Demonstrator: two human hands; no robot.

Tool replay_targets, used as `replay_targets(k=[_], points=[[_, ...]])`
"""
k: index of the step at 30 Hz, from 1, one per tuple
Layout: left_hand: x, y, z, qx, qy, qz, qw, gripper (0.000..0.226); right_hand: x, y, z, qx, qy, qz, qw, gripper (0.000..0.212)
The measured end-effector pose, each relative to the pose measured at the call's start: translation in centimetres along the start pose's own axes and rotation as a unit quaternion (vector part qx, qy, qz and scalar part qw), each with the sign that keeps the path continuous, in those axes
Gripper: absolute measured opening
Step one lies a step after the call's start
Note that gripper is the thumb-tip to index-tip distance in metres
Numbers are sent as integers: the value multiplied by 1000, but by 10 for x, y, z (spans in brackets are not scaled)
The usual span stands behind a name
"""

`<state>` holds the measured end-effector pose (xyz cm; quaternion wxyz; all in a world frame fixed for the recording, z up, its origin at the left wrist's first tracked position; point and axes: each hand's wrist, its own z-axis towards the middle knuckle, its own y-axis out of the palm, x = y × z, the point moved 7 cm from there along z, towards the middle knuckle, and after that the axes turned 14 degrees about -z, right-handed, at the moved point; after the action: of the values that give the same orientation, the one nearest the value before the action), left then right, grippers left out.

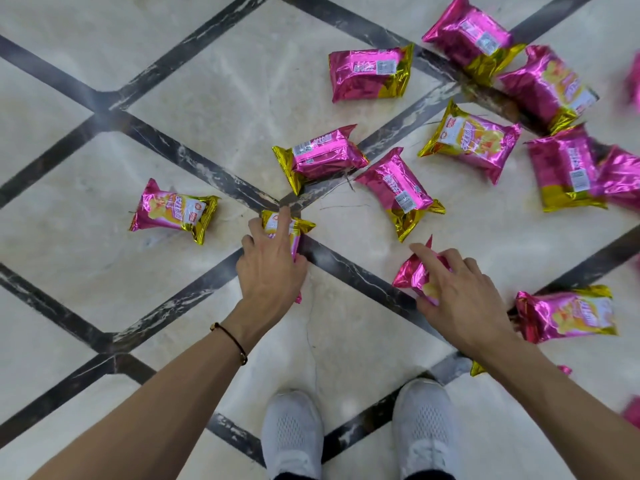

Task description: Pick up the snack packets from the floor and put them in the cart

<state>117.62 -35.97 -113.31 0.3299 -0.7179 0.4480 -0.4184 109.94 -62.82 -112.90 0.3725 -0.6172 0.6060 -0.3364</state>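
Observation:
Several pink and gold snack packets lie scattered on the marble floor. My left hand (272, 263) lies over one packet (300, 226) in the middle, its fingers curled round the sides, and only the gold end shows past the fingertips. My right hand (457, 292) grips another packet (414, 271) to the right, thumb under its near edge. Loose packets lie at the left (173, 211), in the centre (320, 157) and just beyond my right hand (400, 192). No cart is in view.
More packets crowd the upper right (369, 72) (472, 145) (564, 171), and one lies by my right wrist (568, 315). My white shoes (292, 434) (427, 427) stand at the bottom. The cream floor (214, 98) has dark diagonal stripes.

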Motion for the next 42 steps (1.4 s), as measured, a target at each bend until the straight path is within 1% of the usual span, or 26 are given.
replay_targets(k=[3,9,16,20,24,28,31,34,37,42], points=[[5,-16,-26,-4,-14,-3,1000,76,-3,-24,-18,14,41,68,997,77],[46,-82,-70,-12,-11,-54,998,77,-12,-100,-62,28,82,86,993,73],[114,-216,-128,12,27,-84,996,74,-21,-232,-121,75,109,73,989,80],[149,-298,-171,25,41,-101,994,71,-22,-312,-166,88,125,62,986,81],[175,-382,-216,50,45,-102,992,70,-23,-399,-216,104,133,60,984,86],[211,-461,-262,48,68,-111,990,70,-26,-493,-265,131,104,21,986,79],[238,-521,-296,58,82,-121,988,69,-17,-566,-297,151,128,24,980,75],[261,-579,-328,66,81,-137,985,72,-9,-635,-331,185,166,38,968,70],[283,-631,-360,75,95,-140,983,75,-8,-691,-365,212,188,60,957,69],[307,-699,-405,102,105,-167,975,77,-23,-766,-407,227,174,72,955,69]])
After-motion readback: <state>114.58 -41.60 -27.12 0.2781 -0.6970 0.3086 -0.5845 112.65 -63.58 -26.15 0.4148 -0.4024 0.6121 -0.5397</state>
